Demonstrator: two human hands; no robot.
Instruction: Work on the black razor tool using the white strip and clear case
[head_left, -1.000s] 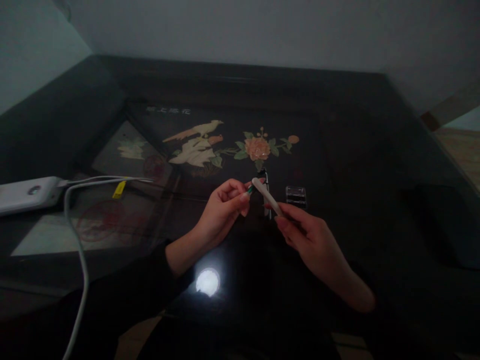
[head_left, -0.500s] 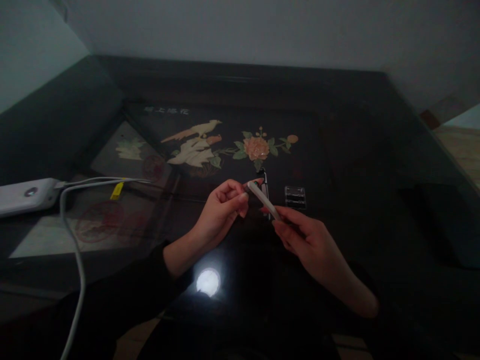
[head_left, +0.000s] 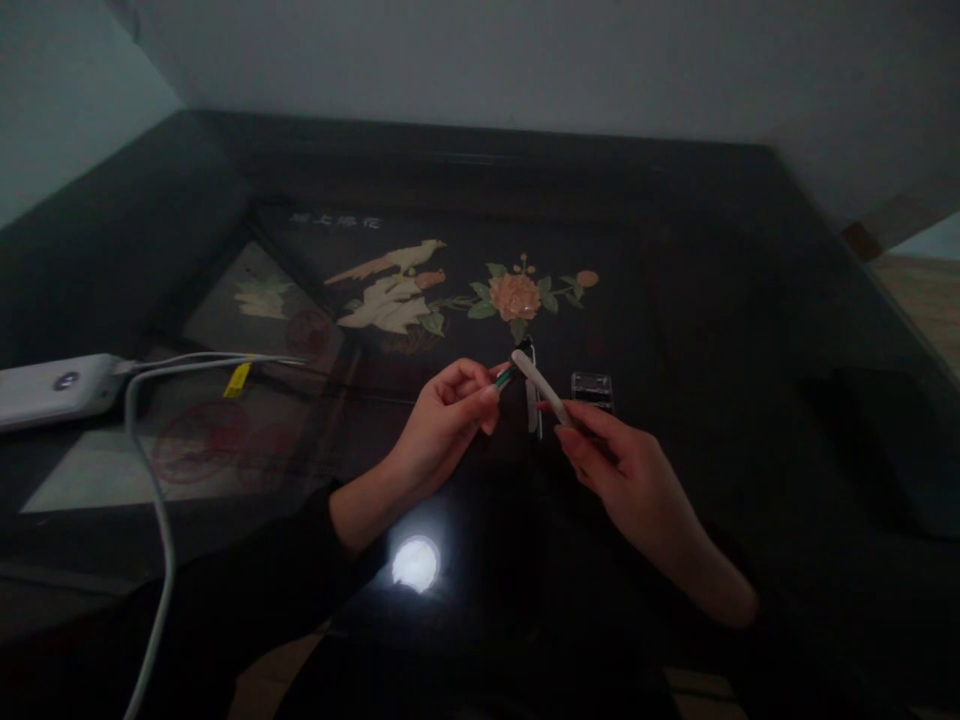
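My left hand (head_left: 442, 425) pinches a small slim thing with a green part (head_left: 502, 380) between thumb and fingers; its kind does not show. In my right hand (head_left: 626, 465), a pale slim stick with a rounded end (head_left: 541, 382) is gripped near its lower end. The stick's upper end slants up to the left, close to the tip of the green piece; I cannot tell whether they touch. Behind the stick, on the table, lies a narrow dark thing with a bright metallic edge (head_left: 533, 405), partly covered.
A small clear case (head_left: 592, 389) lies just beyond my right hand. At the left a white power bank (head_left: 60, 390) has a white cable (head_left: 154, 490) with a yellow tag (head_left: 238, 380). The dark glossy table (head_left: 720, 300) shows a bird-and-flower picture and a bright light reflection.
My right hand has shifted slightly right, and the stick's upper end has moved right and up from my left fingertips. More of the green piece now shows. My left hand is nearly still.
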